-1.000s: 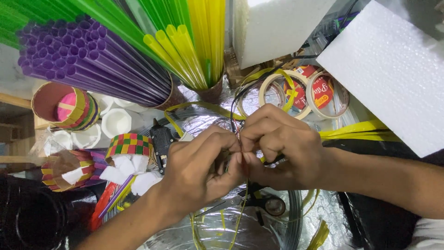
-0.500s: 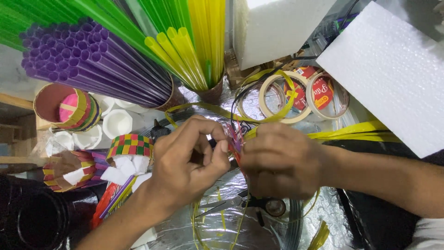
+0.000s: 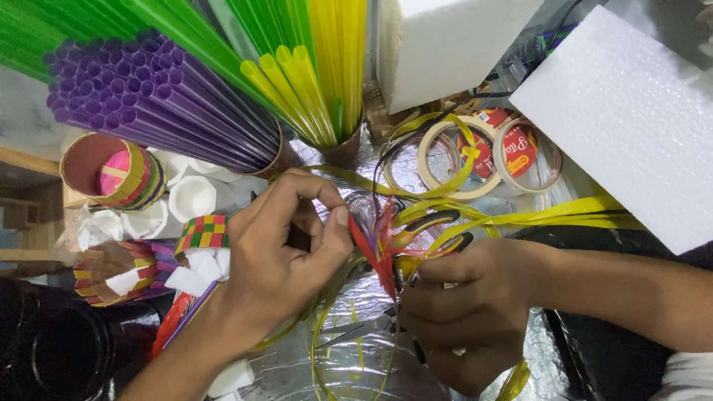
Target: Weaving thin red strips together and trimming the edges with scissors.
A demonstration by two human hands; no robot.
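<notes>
Your left hand is pinching the top of a bundle of red and yellow strips between thumb and forefinger. Your right hand is closing around the bundle's lower end, hiding it. Scissors are lying just below the grip, half covered by your right fingers.

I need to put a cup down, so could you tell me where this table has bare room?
Little: a silver foil patch below the left hand, and the flat top of the white foam slab at right. Straws, tape rolls and woven cups crowd the rest.
</notes>
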